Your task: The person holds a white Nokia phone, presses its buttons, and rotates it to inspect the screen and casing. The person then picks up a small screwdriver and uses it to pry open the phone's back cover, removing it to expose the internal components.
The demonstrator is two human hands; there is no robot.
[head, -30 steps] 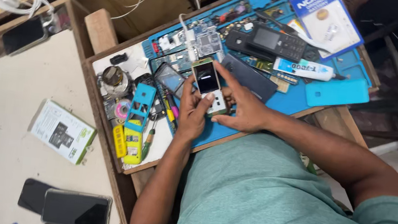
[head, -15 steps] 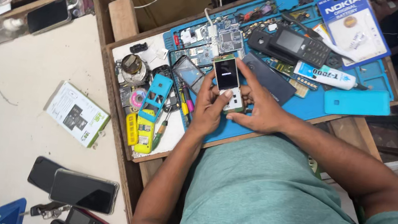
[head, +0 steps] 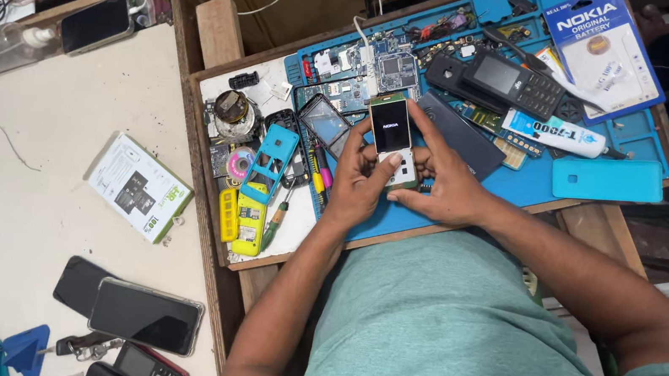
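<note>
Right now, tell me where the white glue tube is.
In the head view, the white glue tube lies on the blue work mat, right of both hands, below the black keypad phone and above the blue cover.

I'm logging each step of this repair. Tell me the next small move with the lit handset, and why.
Probably press a key with the left hand thumb: both it and the right hand cradle the small phone, its screen glows, and that thumb rests on the keypad.

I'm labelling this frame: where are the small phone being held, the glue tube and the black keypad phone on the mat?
small phone [head: 391, 127], head view, lit screen.
glue tube [head: 554, 134], head view, white body.
black keypad phone [head: 513, 82], head view, screen and keypad boundary.
</note>
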